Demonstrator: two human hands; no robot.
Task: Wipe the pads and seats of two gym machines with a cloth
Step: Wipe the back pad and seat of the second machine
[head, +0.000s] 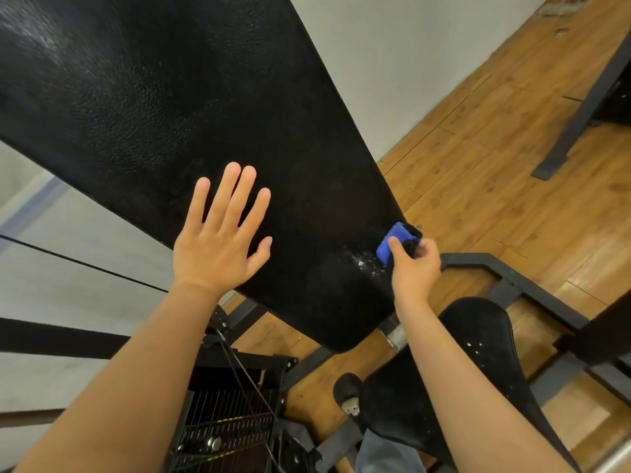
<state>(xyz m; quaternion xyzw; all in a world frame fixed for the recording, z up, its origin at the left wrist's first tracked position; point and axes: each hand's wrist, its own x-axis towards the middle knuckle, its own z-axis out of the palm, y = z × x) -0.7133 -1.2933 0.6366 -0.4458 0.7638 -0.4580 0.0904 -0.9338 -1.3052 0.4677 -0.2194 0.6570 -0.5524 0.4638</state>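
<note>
A long black back pad [177, 97] of a gym machine slopes across the view from upper left to lower middle. My left hand [222, 233] lies flat on it, fingers straight and spread. My right hand [415, 264] grips a blue cloth [392, 242] and holds it against the pad's right edge near the lower end, where the surface shows wet specks. Below the pad sits the machine's black seat [478, 363], speckled with white drops and partly hidden by my right forearm.
The weight stack [225, 428] with cables stands at the bottom middle. Black steel frame bars [532, 295] run along the wooden floor [495, 165] on the right. Another machine's dark leg [580, 110] leans at upper right. A grey wall is behind.
</note>
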